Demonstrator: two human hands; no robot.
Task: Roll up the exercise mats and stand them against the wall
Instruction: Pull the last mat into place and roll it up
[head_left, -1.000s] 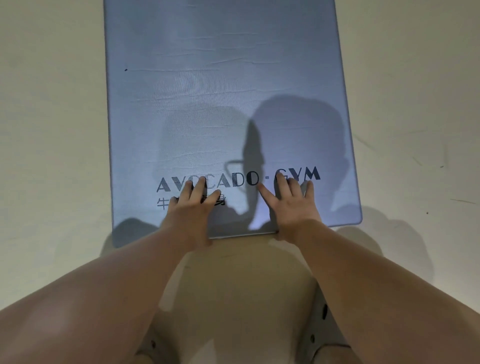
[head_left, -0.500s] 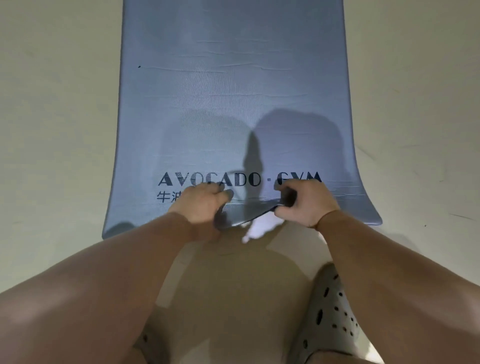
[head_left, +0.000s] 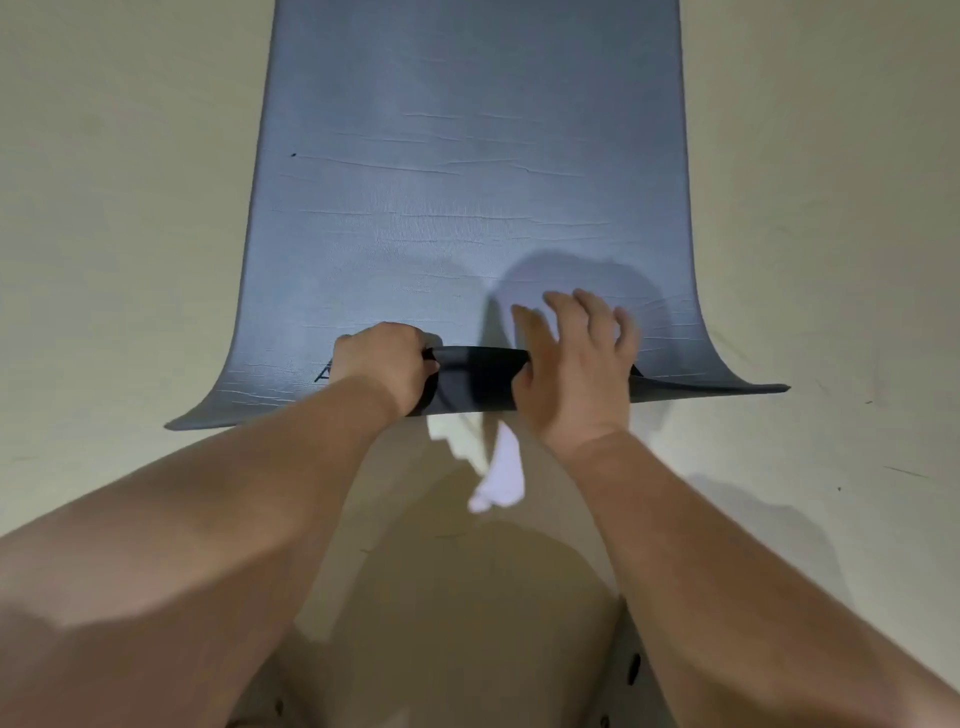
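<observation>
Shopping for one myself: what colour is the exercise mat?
The exercise mat is a plain greyish blue, seen best in the head view.

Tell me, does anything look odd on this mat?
Yes. The mat is curled over only at the middle of its near edge, between the left hand and right hand; both near corners lie unrolled, so the roll starts uneven.
</observation>
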